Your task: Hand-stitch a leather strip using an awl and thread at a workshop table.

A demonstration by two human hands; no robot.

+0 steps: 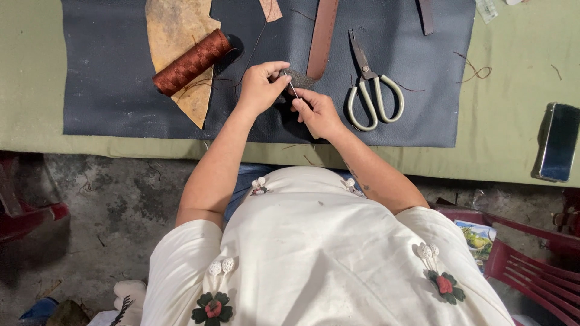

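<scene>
My left hand (260, 87) pinches a small dark leather piece (302, 78) over the dark blue leather sheet (109, 78). Just below it, my right hand (317, 111) grips a thin needle (292, 88), whose tip reaches up to the dark piece between the two hands. A dark thread (254, 45) runs from my left hand up across the sheet. A spool of brown thread (192, 61) lies to the left, on a tan leather scrap (175, 30).
Pale-handled scissors (371, 90) lie right of my hands, beside a brown leather strap (322, 36). A phone (557, 142) rests on the green table cover (513, 90) at the right. A red plastic chair (531, 259) stands at the lower right on the concrete floor.
</scene>
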